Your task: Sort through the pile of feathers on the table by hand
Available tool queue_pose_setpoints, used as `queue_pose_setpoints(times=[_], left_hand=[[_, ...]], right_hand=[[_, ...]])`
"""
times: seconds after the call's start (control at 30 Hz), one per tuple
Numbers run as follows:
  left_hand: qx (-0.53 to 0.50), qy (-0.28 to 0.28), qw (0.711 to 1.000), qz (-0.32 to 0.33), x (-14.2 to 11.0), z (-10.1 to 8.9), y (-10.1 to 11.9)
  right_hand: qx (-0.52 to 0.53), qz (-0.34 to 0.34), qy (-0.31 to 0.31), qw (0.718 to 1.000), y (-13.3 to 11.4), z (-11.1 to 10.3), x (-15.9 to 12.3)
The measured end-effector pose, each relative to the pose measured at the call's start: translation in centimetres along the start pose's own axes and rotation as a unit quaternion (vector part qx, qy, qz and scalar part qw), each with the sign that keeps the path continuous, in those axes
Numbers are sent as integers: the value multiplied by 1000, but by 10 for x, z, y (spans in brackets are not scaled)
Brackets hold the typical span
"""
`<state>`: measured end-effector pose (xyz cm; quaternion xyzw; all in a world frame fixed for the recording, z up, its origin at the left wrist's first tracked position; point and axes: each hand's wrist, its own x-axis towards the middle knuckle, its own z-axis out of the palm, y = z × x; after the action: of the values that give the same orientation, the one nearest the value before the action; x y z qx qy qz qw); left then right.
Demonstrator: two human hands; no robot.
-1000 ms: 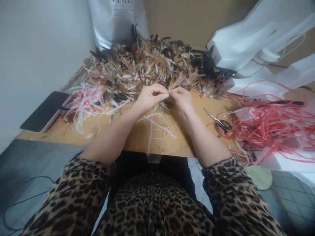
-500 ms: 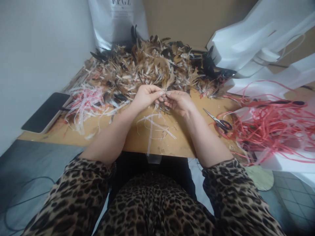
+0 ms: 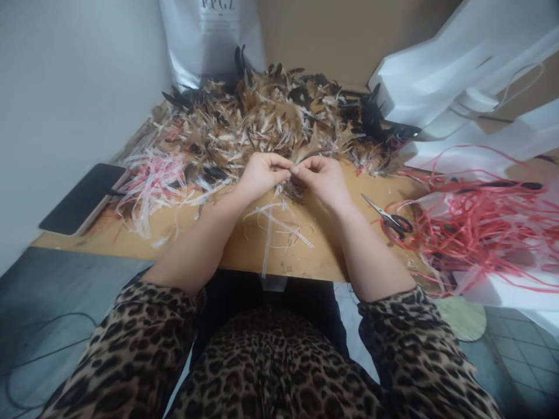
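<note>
My left hand [image 3: 261, 174] and my right hand [image 3: 322, 179] meet over the front of the table, thumbs and forefingers pinched together. Between them is the base of a small brown feather bunch [image 3: 308, 149], its tips fanning up and away from me. The fingers cover most of its lower end. Just beyond my fingers spreads a large heap of brown, white and black feathers [image 3: 262, 113]. Below my hands a few clear thin strips [image 3: 268, 233] lie on the table, one reaching the front edge.
Scissors [image 3: 388, 213] lie right of my forearm, beside a tangle of red ribbon strips [image 3: 489, 227]. Pink and white strips [image 3: 152, 180] are piled at left, next to a dark-screened phone [image 3: 82, 199]. A white bag [image 3: 209, 46] and white foam pieces [image 3: 414, 75] stand behind.
My right hand has rolled over, its back now turned more upward and its fingers bent. The feather bunch leans further to the right. My left hand has barely shifted.
</note>
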<state>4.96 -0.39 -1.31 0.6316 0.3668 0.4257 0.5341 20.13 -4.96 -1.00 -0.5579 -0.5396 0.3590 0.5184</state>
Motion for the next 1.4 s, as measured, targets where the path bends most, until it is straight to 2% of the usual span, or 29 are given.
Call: queue_pose_setpoints(times=[0.1, 0.17, 0.43, 0.63, 1.03, 1.27, 1.4], left_hand=[[58, 8, 997, 51, 0, -1, -2], [76, 14, 995, 62, 0, -2, -3], [2, -17, 1000, -22, 0, -5, 4], [-12, -21, 999, -35, -1, -7, 8], [-28, -32, 997, -66, -3, -9, 11], [-83, -19, 991, -101, 1, -14, 5], [-92, -28, 989, -111, 1, -15, 4]], right_hand=[[-18, -27, 19, 999, 0, 6, -3], [-11, -36, 24, 999, 1, 8, -3], [5, -71, 10, 997, 4, -1, 3], [-50, -74, -19, 996, 2, -7, 3], [-110, -96, -5, 989, 2, -4, 2], [-94, -106, -81, 987, 1, -5, -2], [-92, -101, -97, 986, 1, -6, -2]])
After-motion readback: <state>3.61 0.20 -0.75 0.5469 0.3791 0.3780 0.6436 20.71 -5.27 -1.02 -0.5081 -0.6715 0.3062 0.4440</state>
